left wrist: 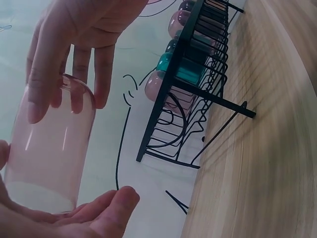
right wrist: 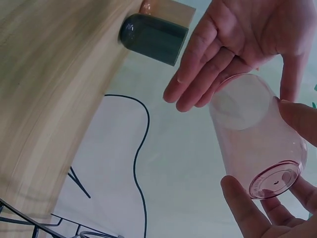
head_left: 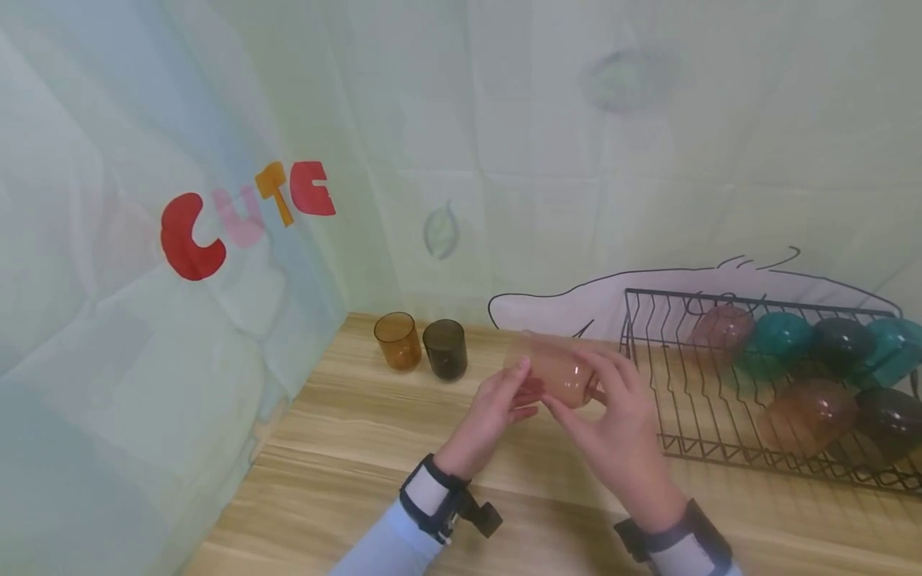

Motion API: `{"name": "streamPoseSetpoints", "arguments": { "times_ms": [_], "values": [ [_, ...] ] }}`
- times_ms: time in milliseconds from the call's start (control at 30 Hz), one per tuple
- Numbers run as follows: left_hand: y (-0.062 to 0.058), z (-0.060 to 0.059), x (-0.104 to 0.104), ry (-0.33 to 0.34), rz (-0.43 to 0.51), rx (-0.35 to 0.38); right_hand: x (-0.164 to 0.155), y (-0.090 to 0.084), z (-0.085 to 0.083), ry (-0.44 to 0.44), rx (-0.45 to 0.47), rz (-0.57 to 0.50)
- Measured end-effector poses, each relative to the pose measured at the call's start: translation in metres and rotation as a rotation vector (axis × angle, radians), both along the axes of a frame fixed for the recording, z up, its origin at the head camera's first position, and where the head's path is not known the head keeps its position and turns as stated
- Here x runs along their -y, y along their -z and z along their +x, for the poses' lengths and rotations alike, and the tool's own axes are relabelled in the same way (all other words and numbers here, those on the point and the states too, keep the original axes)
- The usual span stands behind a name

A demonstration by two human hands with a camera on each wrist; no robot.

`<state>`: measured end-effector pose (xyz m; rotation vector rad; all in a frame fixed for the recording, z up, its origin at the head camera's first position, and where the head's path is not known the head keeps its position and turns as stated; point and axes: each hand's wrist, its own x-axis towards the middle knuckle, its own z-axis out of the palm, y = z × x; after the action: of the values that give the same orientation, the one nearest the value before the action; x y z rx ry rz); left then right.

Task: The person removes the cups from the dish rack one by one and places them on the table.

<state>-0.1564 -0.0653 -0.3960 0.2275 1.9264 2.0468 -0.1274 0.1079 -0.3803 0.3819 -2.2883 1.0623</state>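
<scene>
A pink see-through cup lies on its side in the air over the wooden table, held between both hands. My left hand takes the open mouth end between thumb and fingers; the palm and thumb lie under the cup. My right hand grips the base end, its fingers curled over the rounded bottom. In the right wrist view the cup shows its red-ringed base toward the right hand, with the left hand at the mouth.
An amber cup and a dark cup stand upright at the back of the table near the wall corner. A black wire rack on the right holds several coloured cups. A printed plastic sheet covers the walls.
</scene>
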Motion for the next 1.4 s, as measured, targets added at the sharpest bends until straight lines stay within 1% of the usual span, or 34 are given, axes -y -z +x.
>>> {"name": "streamPoseSetpoints", "arguments": {
  "times_ms": [133,267,367,467,600,667,767,833,900,1000,1067,1100,1300,1400],
  "values": [
    [0.001,-0.001,-0.001,-0.033,0.017,0.001,0.000,0.004,-0.001,-0.031,0.011,-0.034],
    [0.002,-0.002,-0.003,-0.081,0.033,-0.016,0.000,0.007,-0.002,-0.038,0.028,-0.035],
    [0.002,-0.003,-0.005,-0.130,0.018,-0.044,-0.001,0.009,-0.003,-0.041,0.051,-0.020],
    [0.002,-0.004,-0.008,-0.179,-0.007,-0.090,-0.001,0.011,-0.004,-0.045,0.062,-0.012],
    [0.002,-0.004,-0.010,-0.229,-0.059,-0.150,-0.002,0.015,-0.006,-0.058,0.069,-0.009],
    [0.002,-0.006,-0.010,-0.245,-0.084,-0.181,-0.002,0.016,-0.006,-0.056,0.096,0.015],
    [0.004,-0.009,-0.010,-0.257,-0.090,-0.213,-0.004,0.018,-0.007,-0.043,0.161,0.096],
    [0.001,-0.008,-0.009,-0.267,-0.104,-0.221,-0.006,0.019,-0.008,-0.031,0.219,0.165],
    [0.005,-0.011,-0.007,-0.286,-0.125,-0.237,-0.008,0.021,-0.008,-0.033,0.248,0.210],
    [0.014,-0.017,-0.005,-0.320,-0.163,-0.272,-0.011,0.022,-0.008,-0.040,0.265,0.242],
    [0.027,-0.025,-0.002,-0.347,-0.190,-0.295,-0.012,0.023,-0.008,-0.042,0.256,0.251],
    [0.030,-0.027,-0.001,-0.358,-0.202,-0.300,-0.012,0.023,-0.009,-0.042,0.254,0.258],
    [0.047,-0.040,0.008,-0.428,-0.296,-0.303,-0.016,0.022,-0.009,-0.035,0.255,0.282],
    [0.054,-0.046,0.013,-0.455,-0.326,-0.294,-0.017,0.022,-0.009,-0.028,0.257,0.289]
  ]
}}
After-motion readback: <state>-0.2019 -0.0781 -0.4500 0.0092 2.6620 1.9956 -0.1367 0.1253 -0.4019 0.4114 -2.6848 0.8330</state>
